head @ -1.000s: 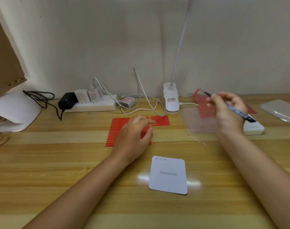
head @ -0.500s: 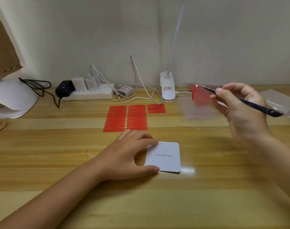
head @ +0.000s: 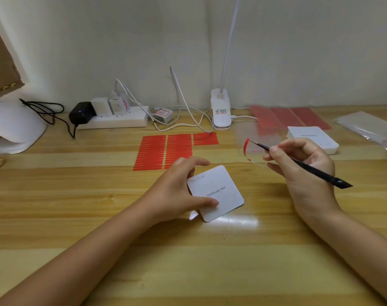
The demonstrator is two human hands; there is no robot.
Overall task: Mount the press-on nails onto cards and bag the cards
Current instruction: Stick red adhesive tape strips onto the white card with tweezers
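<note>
Between my two hands on the wooden bench (head: 77, 217), the white square card printed "Handmade Nail" (head: 216, 193) has been tilted up by my left hand (head: 177, 191), pinched at its edge. My right hand (head: 302, 164) grips the thin black pick (head: 298, 163), now carrying a red adhesive strip (head: 245, 147) towards the card, so sticking seems next.

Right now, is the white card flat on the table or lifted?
Lifted: the left hand grips the white card tilted, its near corner above a reflection on the table.
</note>
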